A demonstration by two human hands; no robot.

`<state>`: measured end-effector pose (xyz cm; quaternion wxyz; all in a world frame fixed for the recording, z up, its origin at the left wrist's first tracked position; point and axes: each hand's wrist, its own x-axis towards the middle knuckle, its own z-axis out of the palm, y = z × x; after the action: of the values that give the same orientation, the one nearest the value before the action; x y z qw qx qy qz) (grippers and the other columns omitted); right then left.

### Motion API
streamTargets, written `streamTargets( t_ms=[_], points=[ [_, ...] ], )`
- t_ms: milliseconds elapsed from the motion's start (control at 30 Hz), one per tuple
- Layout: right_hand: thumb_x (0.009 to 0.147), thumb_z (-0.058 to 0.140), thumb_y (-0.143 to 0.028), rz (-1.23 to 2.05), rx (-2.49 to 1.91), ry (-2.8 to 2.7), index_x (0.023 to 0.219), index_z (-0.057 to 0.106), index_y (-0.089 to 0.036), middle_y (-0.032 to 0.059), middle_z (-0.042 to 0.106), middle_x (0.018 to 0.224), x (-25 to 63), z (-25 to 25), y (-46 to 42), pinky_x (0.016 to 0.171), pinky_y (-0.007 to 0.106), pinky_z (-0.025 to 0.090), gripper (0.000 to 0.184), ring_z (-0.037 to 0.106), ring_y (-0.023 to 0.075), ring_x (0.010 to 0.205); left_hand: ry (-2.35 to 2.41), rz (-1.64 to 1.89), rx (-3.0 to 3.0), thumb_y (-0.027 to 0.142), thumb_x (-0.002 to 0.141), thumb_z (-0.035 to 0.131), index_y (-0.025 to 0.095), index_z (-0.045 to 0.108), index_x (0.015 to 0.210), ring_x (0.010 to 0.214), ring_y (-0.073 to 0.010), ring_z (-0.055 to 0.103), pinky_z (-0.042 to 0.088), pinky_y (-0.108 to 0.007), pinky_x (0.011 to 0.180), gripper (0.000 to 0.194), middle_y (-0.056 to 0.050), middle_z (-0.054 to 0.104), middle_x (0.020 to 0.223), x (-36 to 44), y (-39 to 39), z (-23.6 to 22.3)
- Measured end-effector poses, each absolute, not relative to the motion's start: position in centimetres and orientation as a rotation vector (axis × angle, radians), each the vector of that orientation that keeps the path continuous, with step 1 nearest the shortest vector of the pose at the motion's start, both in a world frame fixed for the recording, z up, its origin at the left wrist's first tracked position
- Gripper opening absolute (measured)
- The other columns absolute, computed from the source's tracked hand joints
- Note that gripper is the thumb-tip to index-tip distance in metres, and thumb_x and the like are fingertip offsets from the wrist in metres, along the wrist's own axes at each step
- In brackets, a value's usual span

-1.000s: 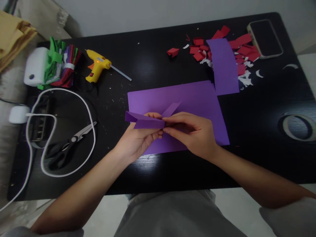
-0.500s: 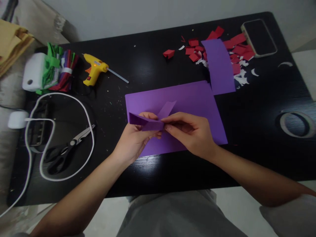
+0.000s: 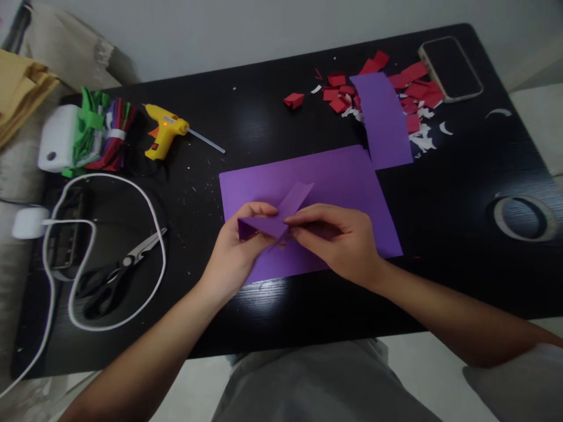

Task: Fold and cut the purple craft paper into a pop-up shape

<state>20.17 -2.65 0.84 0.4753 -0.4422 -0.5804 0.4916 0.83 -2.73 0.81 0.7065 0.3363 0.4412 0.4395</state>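
Between both hands is a folded strip of purple paper (image 3: 295, 199), one arm of it pointing up and away and another bent over toward the left. My left hand (image 3: 235, 246) grips its left part, thumb below and fingers behind. At the fold's right end, my right hand (image 3: 341, 237) pinches the paper between thumb and forefinger. Some fingertips are hidden behind the strip. Beneath the hands a large purple sheet (image 3: 343, 176) lies flat on the black table (image 3: 259, 123).
A cut purple piece (image 3: 387, 123) lies over red paper scraps (image 3: 417, 89) near a phone (image 3: 451, 67). A yellow glue gun (image 3: 165, 129), scissors (image 3: 127, 261) and a looped white cable (image 3: 153, 211) are on the left. A tape ring (image 3: 501, 220) sits at right.
The folded strip has turned in my hands; its left arm now tilts down and shows a broader face. My left fingers have shifted around it. The view has moved slightly.
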Motion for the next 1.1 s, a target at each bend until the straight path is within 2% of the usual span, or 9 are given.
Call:
streamTargets(
  t_ms=[233, 400, 533, 600, 700, 800, 933, 1100],
  points=[
    [0.09, 0.077, -0.01, 1.143, -1.061, -1.471, 0.099, 0.084, -0.026, 0.0008, 0.083, 0.099, 20.2, 0.8, -2.7, 0.087, 0.031, 0.065, 0.02, 0.079, 0.0164, 0.091, 0.947, 0.956, 0.561, 0.02, 0.078, 0.089, 0.016, 0.069, 0.103, 0.068, -0.0105, 0.072, 0.061, -0.017, 0.064, 0.032, -0.001, 0.072, 0.083, 1.2, -2.5, 1.3],
    [0.086, 0.08, -0.011, 1.24, -1.083, -1.346, 0.096, 0.085, -0.026, 0.0, 0.084, 0.096, 20.1, 0.7, -2.6, 0.085, 0.029, 0.066, 0.019, 0.08, 0.0163, 0.09, 0.988, 0.948, 0.656, 0.022, 0.074, 0.093, 0.018, 0.063, 0.106, 0.063, -0.0117, 0.074, 0.061, -0.019, 0.063, 0.044, 0.001, 0.073, 0.079, 1.2, -2.3, 1.3],
    [0.079, 0.086, -0.016, 1.461, -1.107, -1.05, 0.086, 0.085, -0.026, -0.0028, 0.082, 0.08, 20.1, 0.3, -1.8, 0.076, 0.029, 0.067, 0.013, 0.079, 0.0147, 0.072, 1.054, 1.097, 0.948, 0.024, 0.085, 0.084, 0.023, 0.05, 0.103, 0.068, -0.0152, 0.076, 0.065, -0.03, 0.072, 0.039, 0.002, 0.074, 0.08, 1.3, -2.6, 0.8],
    [0.077, 0.088, -0.018, 1.508, -1.123, -0.938, 0.084, 0.084, -0.026, -0.0032, 0.082, 0.077, 20.1, 0.1, -1.4, 0.074, 0.029, 0.067, 0.011, 0.078, 0.0143, 0.068, 1.147, 1.172, 1.183, 0.022, 0.09, 0.078, 0.024, 0.046, 0.099, 0.073, -0.0139, 0.075, 0.063, -0.029, 0.074, 0.033, 0.002, 0.073, 0.084, 1.2, -2.9, 0.7],
    [0.072, 0.092, -0.021, 1.508, -1.151, -0.883, 0.083, 0.084, -0.025, -0.0028, 0.081, 0.076, 20.1, 0.0, -1.3, 0.074, 0.031, 0.067, 0.014, 0.077, 0.0147, 0.067, 1.287, 1.2, 1.727, 0.015, 0.091, 0.074, 0.022, 0.055, 0.097, 0.073, -0.0111, 0.071, 0.058, -0.023, 0.071, 0.022, 0.002, 0.071, 0.085, 1.0, -3.4, 0.8],
    [0.069, 0.095, -0.021, 1.485, -1.151, -0.911, 0.081, 0.084, -0.026, -0.003, 0.081, 0.075, 20.0, 0.1, -1.5, 0.074, 0.03, 0.067, 0.017, 0.077, 0.0152, 0.067, 1.313, 1.176, 2.121, 0.015, 0.091, 0.076, 0.021, 0.067, 0.104, 0.068, -0.0104, 0.069, 0.057, -0.022, 0.067, 0.017, 0.003, 0.073, 0.081, 0.9, -3.7, 0.9],
    [0.069, 0.095, -0.021, 1.515, -1.114, -0.951, 0.082, 0.085, -0.027, -0.0024, 0.083, 0.078, 19.8, 0.2, -1.8, 0.075, 0.031, 0.068, 0.018, 0.078, 0.0163, 0.071, 1.314, 1.104, 2.177, 0.02, 0.095, 0.075, 0.022, 0.074, 0.106, 0.066, -0.0123, 0.072, 0.057, -0.024, 0.067, 0.012, 0.002, 0.078, 0.083, 1.0, -3.8, 1.1],
    [0.07, 0.095, -0.029, 1.56, -1.132, -0.952, 0.084, 0.085, -0.025, -0.0003, 0.083, 0.08, 19.8, 0.4, -1.9, 0.076, 0.035, 0.07, 0.019, 0.079, 0.0181, 0.072, 1.325, 1.091, 2.104, 0.017, 0.096, 0.072, 0.021, 0.077, 0.104, 0.075, -0.015, 0.077, 0.062, -0.027, 0.072, 0.01, -0.001, 0.084, 0.095, 1.0, -3.9, 1.3]
  ],
)
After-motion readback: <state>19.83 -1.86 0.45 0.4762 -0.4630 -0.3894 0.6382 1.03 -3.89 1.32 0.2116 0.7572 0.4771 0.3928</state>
